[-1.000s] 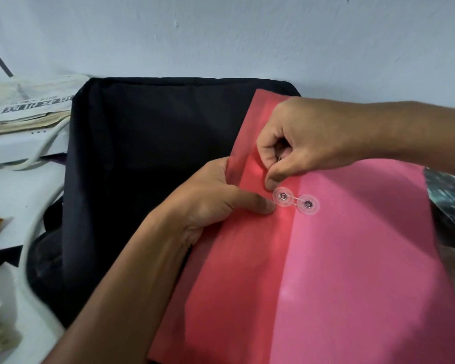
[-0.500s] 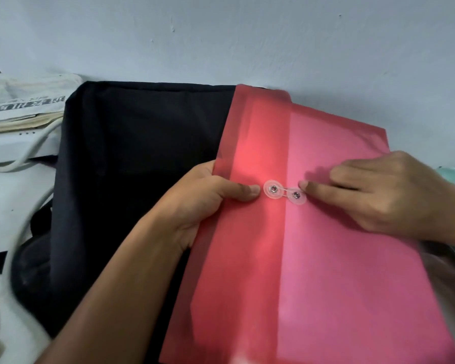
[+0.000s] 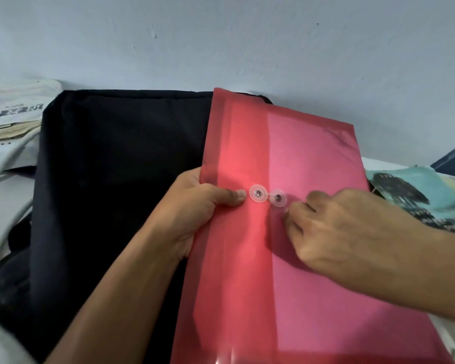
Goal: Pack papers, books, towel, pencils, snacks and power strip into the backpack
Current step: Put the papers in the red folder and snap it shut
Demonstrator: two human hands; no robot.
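Both hands work a red folder [image 3: 294, 245] over the backpack [image 3: 116, 179]: left hand [image 3: 202, 206] grips its edge, right hand's [image 3: 352, 232] fingers curl by the clasp.

Soft, dim, bluish light. A bright glow crosses the red folder [image 3: 247, 258] beside its clasp, with a glare spot on its near edge. The right hand [image 3: 352, 232] casts a shadow leftward. Left edge smeared.

Pale blue wall [image 3: 247, 43] (bare) behind; white cable [image 3: 13, 156] at left
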